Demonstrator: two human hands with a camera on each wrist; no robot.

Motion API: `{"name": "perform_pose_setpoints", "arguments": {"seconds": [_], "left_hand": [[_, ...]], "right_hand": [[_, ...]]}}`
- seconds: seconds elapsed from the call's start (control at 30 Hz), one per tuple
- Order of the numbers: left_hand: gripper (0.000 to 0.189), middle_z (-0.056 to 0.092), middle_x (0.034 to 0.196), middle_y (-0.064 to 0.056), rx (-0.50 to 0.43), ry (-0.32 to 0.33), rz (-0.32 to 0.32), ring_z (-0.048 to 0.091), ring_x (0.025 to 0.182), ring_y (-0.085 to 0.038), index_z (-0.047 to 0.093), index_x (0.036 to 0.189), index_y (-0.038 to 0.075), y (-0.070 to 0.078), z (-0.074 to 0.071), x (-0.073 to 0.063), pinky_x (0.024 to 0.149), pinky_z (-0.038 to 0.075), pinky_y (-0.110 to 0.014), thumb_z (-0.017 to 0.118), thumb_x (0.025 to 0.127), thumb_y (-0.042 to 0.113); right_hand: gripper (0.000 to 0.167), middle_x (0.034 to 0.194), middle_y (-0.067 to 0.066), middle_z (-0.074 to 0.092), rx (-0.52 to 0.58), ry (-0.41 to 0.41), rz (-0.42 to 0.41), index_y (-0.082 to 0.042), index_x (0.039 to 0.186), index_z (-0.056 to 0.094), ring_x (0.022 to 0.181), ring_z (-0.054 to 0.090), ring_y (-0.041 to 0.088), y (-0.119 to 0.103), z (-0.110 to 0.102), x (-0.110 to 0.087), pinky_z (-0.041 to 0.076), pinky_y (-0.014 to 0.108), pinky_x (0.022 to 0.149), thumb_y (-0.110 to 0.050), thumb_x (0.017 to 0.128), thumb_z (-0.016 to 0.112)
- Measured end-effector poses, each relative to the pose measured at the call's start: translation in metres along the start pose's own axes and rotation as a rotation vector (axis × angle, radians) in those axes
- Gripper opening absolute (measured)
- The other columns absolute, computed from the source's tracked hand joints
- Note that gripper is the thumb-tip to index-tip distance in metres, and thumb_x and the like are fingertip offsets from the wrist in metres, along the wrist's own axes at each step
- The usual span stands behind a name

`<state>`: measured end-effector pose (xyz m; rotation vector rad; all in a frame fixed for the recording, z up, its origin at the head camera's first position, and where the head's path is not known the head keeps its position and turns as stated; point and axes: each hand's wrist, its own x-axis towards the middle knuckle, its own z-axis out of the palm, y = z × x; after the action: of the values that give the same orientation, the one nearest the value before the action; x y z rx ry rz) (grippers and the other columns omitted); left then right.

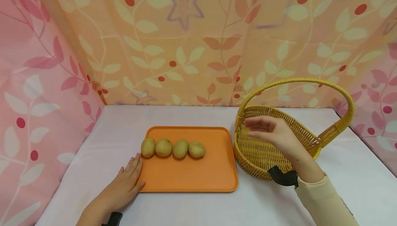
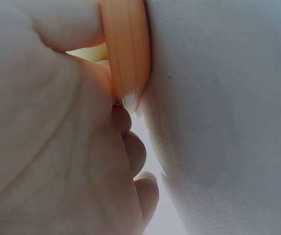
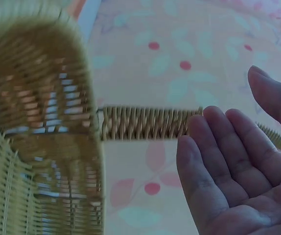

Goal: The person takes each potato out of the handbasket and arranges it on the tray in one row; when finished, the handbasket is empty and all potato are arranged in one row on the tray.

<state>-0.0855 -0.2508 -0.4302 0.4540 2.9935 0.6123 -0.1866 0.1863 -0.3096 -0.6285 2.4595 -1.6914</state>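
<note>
Several potatoes (image 1: pixel 172 148) lie in a row along the left and middle of an orange tray (image 1: pixel 189 177). My left hand (image 1: pixel 124 183) rests at the tray's left edge with its fingers fairly straight, close to the leftmost potato. In the left wrist view, its thumb touches the orange rim (image 2: pixel 127 49). Over a yellow wicker basket (image 1: pixel 254 146) hovers my right hand (image 1: pixel 273 133), holding nothing, its fingers slightly bent. From the right wrist, that hand's palm (image 3: pixel 238 196) shows bare, with the woven handle (image 3: pixel 145 122) behind the fingertips.
The basket stands against or just beside the tray's right edge, its tall handle (image 1: pixel 297 80) arching above it. A white cloth (image 1: pixel 198 208) covers the table. Floral curtains (image 1: pixel 198 64) hang behind and at both sides.
</note>
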Motion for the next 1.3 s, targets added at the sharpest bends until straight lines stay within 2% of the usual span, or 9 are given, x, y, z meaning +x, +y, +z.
{"name": "perform_pose_setpoints", "arguments": {"seconds": [0.27, 0.47, 0.73, 0.87, 1.0, 1.13, 1.3], "left_hand": [[0.067, 0.019, 0.151, -0.026, 0.006, 0.01, 0.002, 0.018, 0.137, -0.044, 0.03, 0.142, -0.011, -0.001, 0.0, 0.001, 0.103, 0.018, -0.066, 0.057, 0.094, 0.027], [0.068, 0.018, 0.152, -0.026, -0.005, 0.002, -0.001, 0.018, 0.138, -0.044, 0.028, 0.143, -0.011, -0.001, 0.002, 0.0, 0.103, 0.017, -0.066, 0.057, 0.094, 0.026], [0.068, 0.016, 0.153, -0.024, -0.011, -0.008, -0.006, 0.016, 0.138, -0.043, 0.027, 0.143, -0.01, -0.002, 0.004, 0.0, 0.104, 0.016, -0.065, 0.056, 0.095, 0.028], [0.067, 0.017, 0.153, -0.024, -0.016, -0.01, -0.003, 0.017, 0.138, -0.043, 0.028, 0.143, -0.01, -0.001, 0.004, 0.0, 0.103, 0.017, -0.066, 0.056, 0.095, 0.027], [0.067, 0.019, 0.152, -0.025, -0.003, 0.002, 0.0, 0.018, 0.138, -0.044, 0.029, 0.142, -0.011, 0.0, 0.003, 0.0, 0.103, 0.018, -0.066, 0.056, 0.095, 0.027], [0.066, 0.019, 0.152, -0.025, -0.001, 0.003, 0.0, 0.018, 0.137, -0.044, 0.029, 0.142, -0.011, 0.001, 0.002, 0.0, 0.103, 0.018, -0.066, 0.056, 0.095, 0.027], [0.066, 0.018, 0.152, -0.025, -0.009, 0.005, 0.001, 0.018, 0.138, -0.044, 0.029, 0.142, -0.011, 0.001, 0.003, 0.0, 0.103, 0.018, -0.066, 0.057, 0.094, 0.026]], "right_hand": [[0.041, 0.108, -0.006, 0.067, -0.021, 0.047, 0.015, 0.01, 0.119, 0.057, 0.1, 0.063, 0.01, 0.013, -0.019, 0.01, 0.051, 0.021, 0.08, -0.011, 0.086, 0.069], [0.04, 0.103, -0.011, 0.067, 0.049, 0.069, 0.017, 0.015, 0.12, 0.054, 0.095, 0.064, 0.005, 0.025, -0.033, 0.022, 0.053, 0.021, 0.077, -0.003, 0.087, 0.067], [0.046, 0.101, -0.015, 0.066, 0.015, 0.083, 0.065, 0.017, 0.125, 0.049, 0.096, 0.064, 0.006, 0.043, -0.045, 0.033, 0.051, 0.02, 0.081, -0.006, 0.089, 0.065], [0.046, 0.098, -0.018, 0.065, -0.017, 0.108, 0.109, 0.016, 0.125, 0.049, 0.093, 0.062, 0.0, 0.053, -0.051, 0.037, 0.049, 0.017, 0.082, -0.009, 0.09, 0.065], [0.05, 0.105, -0.013, 0.066, -0.054, 0.122, 0.136, 0.014, 0.126, 0.051, 0.094, 0.06, -0.002, 0.061, -0.058, 0.04, 0.047, 0.014, 0.081, -0.015, 0.089, 0.067], [0.05, 0.118, 0.007, 0.064, -0.116, 0.118, 0.154, 0.012, 0.127, 0.051, 0.094, 0.058, -0.005, 0.068, -0.064, 0.043, 0.045, 0.013, 0.081, -0.018, 0.089, 0.067], [0.044, 0.124, 0.028, 0.056, -0.202, 0.133, 0.171, 0.013, 0.126, 0.052, 0.088, 0.055, -0.01, 0.076, -0.07, 0.046, 0.045, 0.011, 0.077, -0.013, 0.091, 0.063]]}}
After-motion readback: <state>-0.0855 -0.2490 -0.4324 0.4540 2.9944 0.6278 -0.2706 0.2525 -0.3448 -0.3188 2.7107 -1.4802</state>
